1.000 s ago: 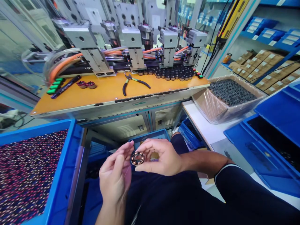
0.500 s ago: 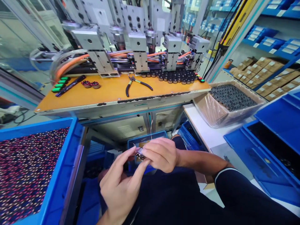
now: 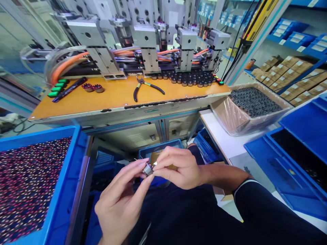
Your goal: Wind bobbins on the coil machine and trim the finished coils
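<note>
My left hand [image 3: 124, 200] pinches a small round metal part [image 3: 147, 169] between thumb and fingers; it has a grey side wall and a dark toothed or wound face, like a small motor stator. A thin wire end sticks out on its left, near the fingertips. My right hand [image 3: 178, 167] is closed, thumb and fingers pressed together at the right edge of this part. A small whitish bit shows at its fingertips, but what they pinch is hidden. Both hands are above my lap, in front of the orange bench [image 3: 114, 97].
Pliers [image 3: 140, 83], a dark marker [image 3: 70, 89], two reddish round parts [image 3: 93, 87] and several black-topped parts [image 3: 191, 79] lie on the bench below the machine. A blue crate [image 3: 76, 146] of pink-black parts stands left; a lined carton [image 3: 230, 117] and blue bins [image 3: 265, 149] right.
The metal part has turned, so its grey side wall now shows more. My right fingers have shifted from over it to its right edge. My left hand has moved slightly left.
</note>
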{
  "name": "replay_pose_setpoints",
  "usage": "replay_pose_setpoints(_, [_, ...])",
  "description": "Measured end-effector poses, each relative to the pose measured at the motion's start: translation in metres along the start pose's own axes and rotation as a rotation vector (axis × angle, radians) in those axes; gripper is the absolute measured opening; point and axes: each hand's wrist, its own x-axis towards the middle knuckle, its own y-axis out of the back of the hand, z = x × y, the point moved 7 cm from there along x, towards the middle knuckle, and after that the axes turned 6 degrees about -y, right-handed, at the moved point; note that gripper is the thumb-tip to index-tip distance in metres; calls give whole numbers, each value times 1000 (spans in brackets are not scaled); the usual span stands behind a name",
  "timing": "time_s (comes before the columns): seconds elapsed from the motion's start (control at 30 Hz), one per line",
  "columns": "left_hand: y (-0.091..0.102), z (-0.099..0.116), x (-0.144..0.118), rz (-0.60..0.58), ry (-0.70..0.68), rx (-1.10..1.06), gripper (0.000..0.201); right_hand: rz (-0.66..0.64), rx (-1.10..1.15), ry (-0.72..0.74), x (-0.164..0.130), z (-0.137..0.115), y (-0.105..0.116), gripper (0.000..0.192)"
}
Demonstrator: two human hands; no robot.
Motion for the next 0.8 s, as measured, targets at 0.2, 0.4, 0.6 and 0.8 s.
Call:
replay_pose_setpoints(0.2, [-3,-9,-1,-39,146,-136,23,-22,129,-192,-5,12,-2,12])
replay_pose_setpoints(0.4, [8,3,5,-46,-23,-39,31,-4,-7,-304,-5,20,29,10])
replay_pose_setpoints(0.6, [8,23,11,-202,-264,154,26,-185,-700,767,0,-46,16,12])
replay_pose_setpoints(0.8, [8,25,6,-210,-244,102,30,-366,-760,713,7,-33,-11,17])
